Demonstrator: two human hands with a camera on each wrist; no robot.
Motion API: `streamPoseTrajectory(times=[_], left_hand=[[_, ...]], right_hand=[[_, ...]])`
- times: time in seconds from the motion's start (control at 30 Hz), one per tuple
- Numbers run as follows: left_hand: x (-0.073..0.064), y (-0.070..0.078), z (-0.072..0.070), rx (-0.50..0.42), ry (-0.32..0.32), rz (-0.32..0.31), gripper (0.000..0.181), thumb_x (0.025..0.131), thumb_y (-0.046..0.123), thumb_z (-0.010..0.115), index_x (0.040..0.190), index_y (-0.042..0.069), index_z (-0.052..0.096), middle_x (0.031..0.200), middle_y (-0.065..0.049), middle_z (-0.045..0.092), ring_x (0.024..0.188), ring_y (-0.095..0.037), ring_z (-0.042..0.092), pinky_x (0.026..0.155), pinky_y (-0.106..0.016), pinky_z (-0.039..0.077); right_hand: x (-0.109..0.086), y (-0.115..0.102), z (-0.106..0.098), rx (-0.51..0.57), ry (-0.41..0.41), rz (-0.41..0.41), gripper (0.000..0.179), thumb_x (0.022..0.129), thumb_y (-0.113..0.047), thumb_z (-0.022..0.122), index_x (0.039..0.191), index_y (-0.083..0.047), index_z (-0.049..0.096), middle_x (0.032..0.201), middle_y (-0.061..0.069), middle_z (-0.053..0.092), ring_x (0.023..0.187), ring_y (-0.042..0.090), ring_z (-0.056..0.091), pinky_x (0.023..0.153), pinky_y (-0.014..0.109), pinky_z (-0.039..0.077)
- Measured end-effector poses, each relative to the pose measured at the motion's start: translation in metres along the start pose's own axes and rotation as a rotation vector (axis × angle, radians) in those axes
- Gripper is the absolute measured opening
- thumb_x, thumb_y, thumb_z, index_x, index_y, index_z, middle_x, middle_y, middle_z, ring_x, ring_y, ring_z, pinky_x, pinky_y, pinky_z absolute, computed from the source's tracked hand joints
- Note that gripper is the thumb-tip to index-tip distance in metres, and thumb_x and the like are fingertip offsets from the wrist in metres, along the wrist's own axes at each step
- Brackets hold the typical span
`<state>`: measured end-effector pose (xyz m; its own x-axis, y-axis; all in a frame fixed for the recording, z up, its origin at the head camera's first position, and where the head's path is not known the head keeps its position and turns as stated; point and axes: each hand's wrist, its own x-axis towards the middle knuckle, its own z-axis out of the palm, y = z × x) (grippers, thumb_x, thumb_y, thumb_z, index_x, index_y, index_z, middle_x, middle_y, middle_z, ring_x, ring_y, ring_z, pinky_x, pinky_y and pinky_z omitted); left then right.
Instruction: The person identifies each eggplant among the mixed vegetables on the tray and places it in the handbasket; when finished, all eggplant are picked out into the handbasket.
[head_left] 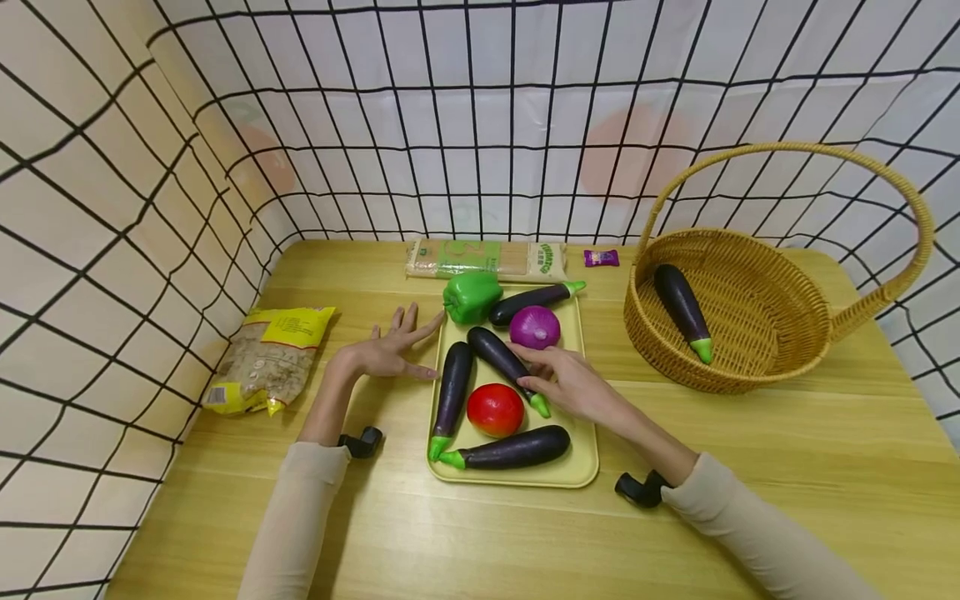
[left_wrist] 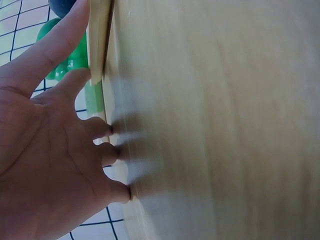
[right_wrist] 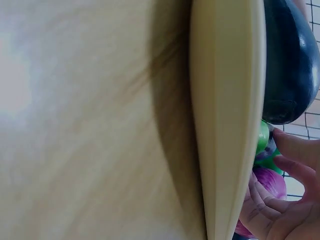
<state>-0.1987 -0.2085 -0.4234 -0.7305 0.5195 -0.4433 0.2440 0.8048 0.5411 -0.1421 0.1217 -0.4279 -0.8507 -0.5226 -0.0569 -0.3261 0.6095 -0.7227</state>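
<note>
A pale yellow tray (head_left: 517, 479) holds several eggplants, a red tomato-like vegetable (head_left: 495, 410), a green bell pepper (head_left: 471, 297) and a purple onion (head_left: 534, 327). My left hand (head_left: 386, 352) spreads its fingers along the tray's left edge. In the left wrist view, thumb and index finger lie at the rim while the other fingertips (left_wrist: 122, 192) stand on the table. My right hand (head_left: 566, 379) reaches over the right rim, bent fingers and thumb at the middle eggplant (head_left: 497, 354). The thumb overlaps that eggplant; I cannot tell whether the hand grips it.
On the right stands a wicker basket (head_left: 750, 287) with a tall handle and one eggplant (head_left: 681, 308) inside. Behind the tray lie a noodle packet (head_left: 517, 260) and a small purple wrapper (head_left: 602, 258). A yellow-topped bag (head_left: 270, 358) sits at left. Black wire mesh (head_left: 510, 125) borders the table.
</note>
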Motion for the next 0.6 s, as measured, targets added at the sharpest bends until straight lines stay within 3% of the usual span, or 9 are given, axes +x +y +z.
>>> streamPoseTrajectory(times=[0.6], left_hand=[[0.0002,-0.0022,0.0009,-0.019,0.002,0.005,0.100,0.097,0.045,0.069,0.167,0.028,0.000,0.167,-0.024,-0.029,0.156,-0.044,-0.028,0.119,-0.075,-0.018]], right_hand=[[0.0010,-0.0024,-0.0001,0.017,-0.035,0.028,0.058,0.100,-0.012,0.067,0.155,-0.015,0.049,0.107,0.016,0.074,0.091,0.023,0.070,0.069,0.026,0.055]])
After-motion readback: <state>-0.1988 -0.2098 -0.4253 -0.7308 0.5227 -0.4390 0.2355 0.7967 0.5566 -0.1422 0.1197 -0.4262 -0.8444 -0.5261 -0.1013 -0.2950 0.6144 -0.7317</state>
